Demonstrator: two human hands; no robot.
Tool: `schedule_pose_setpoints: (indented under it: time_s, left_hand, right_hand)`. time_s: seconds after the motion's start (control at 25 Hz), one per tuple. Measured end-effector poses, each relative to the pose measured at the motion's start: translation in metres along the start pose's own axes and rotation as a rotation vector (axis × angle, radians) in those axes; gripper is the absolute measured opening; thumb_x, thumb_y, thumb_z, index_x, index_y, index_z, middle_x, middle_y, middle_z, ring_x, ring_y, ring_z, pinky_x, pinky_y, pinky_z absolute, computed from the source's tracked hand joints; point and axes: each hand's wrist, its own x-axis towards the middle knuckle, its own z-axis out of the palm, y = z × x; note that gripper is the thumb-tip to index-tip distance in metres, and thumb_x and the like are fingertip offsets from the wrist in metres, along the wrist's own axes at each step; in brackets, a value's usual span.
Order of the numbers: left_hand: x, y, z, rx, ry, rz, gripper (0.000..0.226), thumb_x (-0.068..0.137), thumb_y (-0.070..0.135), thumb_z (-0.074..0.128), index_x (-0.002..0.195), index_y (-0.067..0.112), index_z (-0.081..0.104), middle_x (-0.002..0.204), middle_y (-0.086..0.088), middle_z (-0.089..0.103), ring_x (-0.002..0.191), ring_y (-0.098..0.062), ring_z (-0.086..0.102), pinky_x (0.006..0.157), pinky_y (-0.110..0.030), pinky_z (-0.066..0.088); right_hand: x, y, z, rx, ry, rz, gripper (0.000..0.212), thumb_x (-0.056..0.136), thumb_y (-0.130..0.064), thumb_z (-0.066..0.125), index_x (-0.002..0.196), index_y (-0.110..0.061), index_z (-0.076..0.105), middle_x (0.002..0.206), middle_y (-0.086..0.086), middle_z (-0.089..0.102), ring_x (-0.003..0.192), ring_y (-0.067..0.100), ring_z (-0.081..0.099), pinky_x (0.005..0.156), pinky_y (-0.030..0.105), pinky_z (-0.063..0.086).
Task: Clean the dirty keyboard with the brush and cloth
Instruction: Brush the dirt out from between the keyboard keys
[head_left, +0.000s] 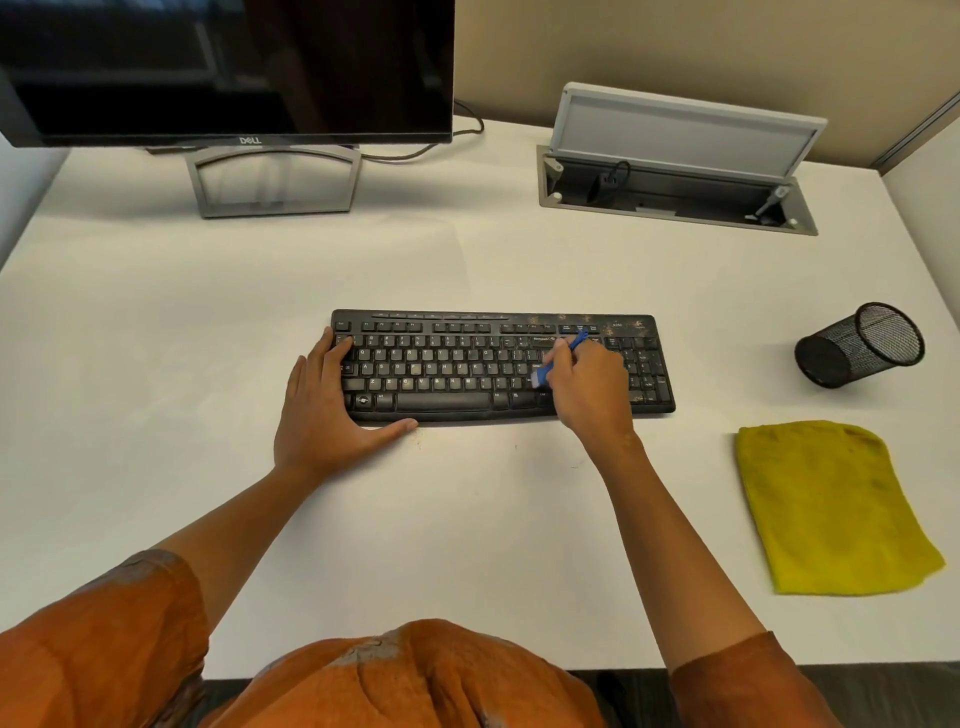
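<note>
The black keyboard (498, 364) lies flat on the white bench (467, 519), and everything here is placed from it. The blue brush (563, 358) sits over the keyboard's right-centre keys, pinched in the right hand (589, 392): the handle pokes out above the curled fingers toward the keyboard's far edge, and the pale bristle end comes out below the grip, down at the keys near the bottom rows (whether the bristles touch is hard to tell). The right wrist bends over the keyboard's near edge, forearm slanting back toward the body. The left hand (332, 410) lies spread on the keyboard's left end, straight fingers on the keys, thumb stretched along the near edge. Brown specks dot the keyboard's upper right. The yellow cloth (826, 506) lies folded on the bench, well right of the keyboard and nearer the person.
</note>
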Motion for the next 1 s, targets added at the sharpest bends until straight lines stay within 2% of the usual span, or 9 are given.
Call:
schedule_pose_setpoints:
  time_s: [0.08,0.16,0.28,0.36,0.52,0.68,0.88,1.0]
  left_hand:
    - [-0.001,0.0,0.0,-0.001,0.006,0.007,0.121,0.058,0.076,0.082,0.154,0.024,0.03,0.167,0.005,0.023,0.149,-0.023,0.03,0.122,-0.047,0.031]
    - [-0.001,0.0,0.001,0.007,0.006,-0.001,0.121,0.058,0.074,0.085,0.154,0.024,0.03,0.167,0.005,0.023,0.15,-0.022,0.029,0.122,-0.047,0.031]
    - [-0.001,0.001,0.0,0.007,0.001,-0.005,0.121,0.058,0.075,0.084,0.154,0.024,0.03,0.167,0.005,0.023,0.15,-0.022,0.029,0.122,-0.047,0.031]
    - [-0.001,0.001,0.0,0.008,0.005,0.0,0.121,0.058,0.078,0.08,0.154,0.024,0.031,0.167,0.005,0.023,0.149,-0.022,0.03,0.122,-0.047,0.031]
    - [-0.001,0.001,0.0,0.005,0.003,0.0,0.121,0.057,0.081,0.076,0.154,0.024,0.031,0.167,0.005,0.023,0.149,-0.022,0.03,0.122,-0.045,0.031]
    - [0.0,0.001,0.0,0.01,0.001,-0.001,0.121,0.057,0.081,0.077,0.154,0.024,0.03,0.167,0.005,0.023,0.149,-0.023,0.03,0.121,-0.046,0.031]
    - [-0.001,0.0,0.0,0.011,0.003,-0.003,0.121,0.057,0.079,0.08,0.154,0.025,0.03,0.167,0.005,0.023,0.149,-0.023,0.03,0.121,-0.047,0.032]
    - [0.0,0.001,-0.001,0.01,-0.005,-0.005,0.122,0.057,0.081,0.077,0.154,0.024,0.03,0.167,0.004,0.023,0.149,-0.023,0.03,0.122,-0.047,0.031]
  right_hand:
    - [0.001,-0.002,0.001,0.107,0.034,-0.016,0.039,0.106,-0.034,0.041,0.094,-0.011,0.07,0.08,0.004,0.07,0.071,0.019,0.067,0.071,0.04,0.058]
    - [0.0,-0.006,0.004,0.147,-0.004,-0.034,0.037,0.106,-0.034,0.043,0.095,-0.012,0.07,0.08,0.005,0.071,0.075,0.022,0.069,0.074,0.041,0.059]
    - [-0.001,-0.002,0.006,0.007,-0.111,-0.046,0.041,0.106,-0.031,0.04,0.092,-0.006,0.07,0.08,0.009,0.07,0.07,0.024,0.068,0.07,0.046,0.059]
    - [0.001,-0.002,0.005,-0.018,-0.1,-0.037,0.042,0.106,-0.03,0.039,0.09,-0.006,0.069,0.08,0.009,0.07,0.067,0.023,0.066,0.065,0.044,0.058]
    - [-0.001,-0.009,0.003,0.038,-0.055,-0.069,0.036,0.107,-0.031,0.04,0.098,-0.012,0.069,0.082,0.001,0.069,0.073,0.021,0.067,0.068,0.04,0.057]
    - [-0.001,-0.009,0.001,-0.083,-0.116,-0.065,0.042,0.107,-0.028,0.036,0.092,-0.005,0.068,0.083,0.011,0.07,0.066,0.023,0.063,0.065,0.044,0.057]
    - [0.002,-0.019,0.006,0.114,-0.076,-0.055,0.03,0.106,-0.028,0.041,0.097,-0.009,0.062,0.08,0.01,0.07,0.072,0.026,0.07,0.071,0.046,0.058]
    - [0.0,-0.022,0.007,-0.109,-0.131,-0.123,0.033,0.107,-0.026,0.036,0.094,-0.004,0.058,0.076,0.01,0.065,0.063,0.023,0.062,0.055,0.038,0.05]
